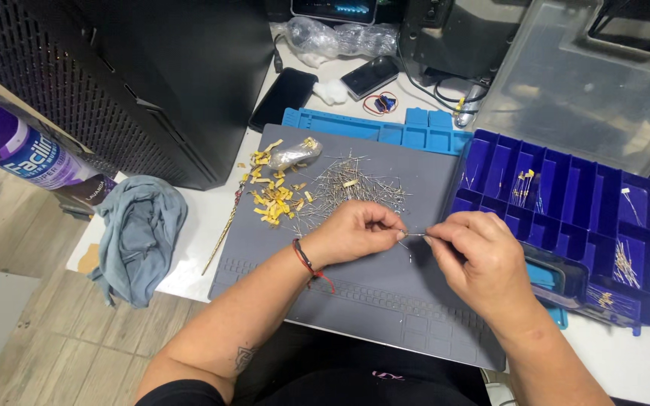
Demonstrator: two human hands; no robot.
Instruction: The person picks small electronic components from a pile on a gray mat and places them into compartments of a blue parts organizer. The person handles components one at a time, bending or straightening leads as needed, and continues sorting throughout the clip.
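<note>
Thin wire-lead component [414, 235], pinched level

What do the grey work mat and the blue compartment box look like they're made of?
The grey work mat looks like matte silicone or rubber: dull surface, moulded ridges. The blue compartment box looks like glossy hard plastic, with thin moulded dividers and a translucent lid.

Work mat [355, 297]: matt grey rubbery sheet. Organiser box [566, 195]: glossy blue plastic, lid translucent. Component leads [355, 184]: thin bright metal wire. Rag [141, 233]: soft, crumpled grey cloth. Floor [62, 353]: pale wood grain.
</note>
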